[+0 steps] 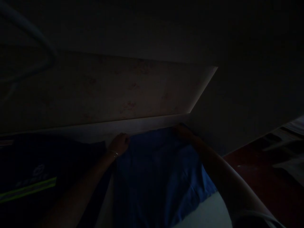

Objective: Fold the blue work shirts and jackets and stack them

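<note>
Two bare hands are at the far edge of a blue cloth [154, 177], which lies at six o'clock in the view on a pale surface [204, 213]. The left hand [120, 143], a thin bracelet [115, 154] at its wrist, is at the cloth's eleven o'clock corner with fingers curled; the right hand [184, 131] is at its one o'clock corner. In this gloom I cannot tell whether either one pinches the fabric or merely presses on it.

To lay it well, I would draw both corners apart evenly, keep the far edge parallel to the patterned panel [142, 91] at twelve o'clock, then smooth the creases at the cloth's four o'clock outward from the middle.

At the view's eight o'clock lies a dark garment [78, 152] with a lime-edged reflective stripe [28, 190]. Above the stripe sits a pale emblem [38, 170] with a row of lettering beneath, too dim to read. No writing can be made out on the blue cloth.
</note>
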A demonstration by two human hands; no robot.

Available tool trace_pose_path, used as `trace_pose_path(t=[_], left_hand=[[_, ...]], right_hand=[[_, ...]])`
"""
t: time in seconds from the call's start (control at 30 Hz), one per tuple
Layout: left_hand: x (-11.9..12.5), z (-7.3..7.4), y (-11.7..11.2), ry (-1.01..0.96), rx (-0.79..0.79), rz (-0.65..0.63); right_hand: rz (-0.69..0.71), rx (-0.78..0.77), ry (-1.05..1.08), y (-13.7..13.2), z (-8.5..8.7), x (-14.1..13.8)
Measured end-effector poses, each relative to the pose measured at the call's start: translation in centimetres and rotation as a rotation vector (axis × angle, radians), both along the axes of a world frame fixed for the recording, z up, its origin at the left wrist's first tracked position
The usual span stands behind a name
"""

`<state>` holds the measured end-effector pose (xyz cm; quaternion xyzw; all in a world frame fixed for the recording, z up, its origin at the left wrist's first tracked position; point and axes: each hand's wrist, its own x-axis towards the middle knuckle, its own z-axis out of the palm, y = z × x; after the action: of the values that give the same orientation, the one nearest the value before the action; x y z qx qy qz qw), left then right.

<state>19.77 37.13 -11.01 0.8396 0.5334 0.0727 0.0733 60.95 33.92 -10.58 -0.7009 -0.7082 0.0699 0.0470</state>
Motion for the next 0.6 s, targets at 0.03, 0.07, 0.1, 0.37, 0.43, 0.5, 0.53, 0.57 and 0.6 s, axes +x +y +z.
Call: trace_pose_path(t=[0.03,0.07,0.1,0.37,0.43,0.5,0.53,0.57,0.6], left_hand=[[-0.4,0.0,0.5,0.004,-0.002,0.035],[-0.7,0.1,0.9,0.011,-0.003,0.066],[-1.0,0.2,1.2,0.022,0.0,0.09],[1.5,1.9,-4.8,0.049,0.327,0.007],[2.0,1.1,-7.0,0.025,0.346,-0.045],[1.9,-0.3,-8.2,0.01,0.277,-0.015],[1.7,-1.1,-8.3,0.008,0.238,-0.002],[1.5,-1.7,-8.1,0.007,0.204,-0.002],[1.2,-2.3,-7.8,0.005,0.176,-0.008]], right_hand=[[-0.044,0.027,-0.007,0.0,0.0,0.0],[-0.091,0.052,-0.017,0.1,-0.1,-0.2],[-0.137,0.075,-0.027,0.2,-0.1,-0.5],[-0.245,0.093,-0.066,-0.1,-2.0,-2.3],[-0.225,0.083,-0.073,-1.2,-2.5,-1.3],[-0.218,0.073,-0.09,-2.3,-3.0,-0.1],[-0.22,0.07,-0.101,-2.8,-3.2,0.4],[-0.221,0.067,-0.112,-3.2,-3.4,0.9],[-0.219,0.065,-0.12,-3.3,-3.5,1.2]])
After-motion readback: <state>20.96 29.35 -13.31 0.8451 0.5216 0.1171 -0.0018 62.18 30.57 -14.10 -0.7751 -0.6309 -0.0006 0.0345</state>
